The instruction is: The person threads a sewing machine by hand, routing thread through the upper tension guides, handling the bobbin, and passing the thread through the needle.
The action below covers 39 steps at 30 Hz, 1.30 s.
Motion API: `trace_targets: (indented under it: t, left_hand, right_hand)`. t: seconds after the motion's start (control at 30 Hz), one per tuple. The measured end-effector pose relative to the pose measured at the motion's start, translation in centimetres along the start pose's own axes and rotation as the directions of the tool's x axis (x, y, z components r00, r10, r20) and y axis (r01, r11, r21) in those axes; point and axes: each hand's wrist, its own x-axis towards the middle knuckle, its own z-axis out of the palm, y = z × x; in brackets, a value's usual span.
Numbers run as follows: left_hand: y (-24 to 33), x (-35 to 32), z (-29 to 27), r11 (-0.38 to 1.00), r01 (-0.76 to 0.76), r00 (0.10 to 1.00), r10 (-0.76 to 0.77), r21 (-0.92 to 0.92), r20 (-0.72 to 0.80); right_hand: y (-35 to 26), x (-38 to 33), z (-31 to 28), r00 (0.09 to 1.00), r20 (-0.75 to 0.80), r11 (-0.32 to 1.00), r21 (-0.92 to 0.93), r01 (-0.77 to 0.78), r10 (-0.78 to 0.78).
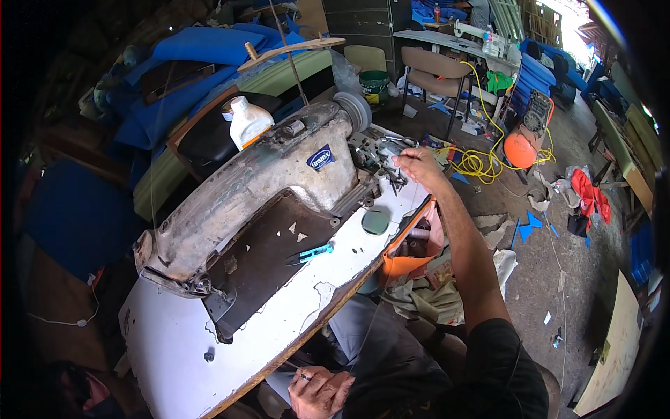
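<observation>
A worn grey sewing machine (pixel 244 174) stands on a white-topped table (pixel 167 342). My right hand (pixel 421 167) reaches over the table's far right end, beside the machine's handwheel (pixel 354 112), with its fingers pinched above a heap of small metal parts (pixel 391 178); whatever they hold is too small to tell. My left hand (pixel 321 394) is closed low by the table's front edge, its contents hidden. Blue thread snips (pixel 310 254) and a round greenish disc (pixel 375 222) lie near the machine bed. A small dark metal part (pixel 209 356) rests at the near left.
A white plastic bottle (pixel 249 120) stands behind the machine arm. An orange-edged pouch (pixel 408 264) hangs at the table's right edge. Yellow cable (pixel 488 166), an orange round-ended object (pixel 520 150) and scraps lie on the floor. A brown chair (pixel 436 70) stands beyond.
</observation>
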Motion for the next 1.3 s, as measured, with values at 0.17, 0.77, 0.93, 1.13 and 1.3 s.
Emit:
trace_targets:
  t: [0.17, 0.77, 0.93, 1.13, 1.3]
  left_hand:
    - [-0.1, 0.0, -0.1, 1.0, 0.004, 1.0, -0.004, -0.001, 0.005]
    - [-0.4, 0.0, -0.1, 1.0, 0.002, 1.0, -0.002, -0.019, -0.005]
    - [-0.3, 0.0, -0.1, 1.0, 0.005, 1.0, -0.005, -0.021, -0.011]
    - [-0.3, 0.1, -0.1, 1.0, 0.017, 1.0, -0.017, -0.021, -0.002]
    - [-0.5, -0.1, 0.0, 1.0, 0.008, 1.0, -0.008, -0.03, -0.018]
  right_hand:
    - [0.1, 0.1, -0.2, 1.0, 0.007, 1.0, -0.007, 0.004, -0.004]
    - [-0.8, -0.9, 0.3, 1.0, -0.017, 1.0, 0.006, 0.014, -0.014]
    - [-0.7, -0.8, 0.0, 0.999, 0.029, 0.999, -0.034, 0.02, -0.019]
    - [-0.7, -0.6, 0.2, 1.0, -0.02, 1.0, 0.009, -0.002, 0.002]
    - [-0.2, -0.2, 0.0, 0.999, -0.035, 1.0, 0.01, 0.008, -0.008]
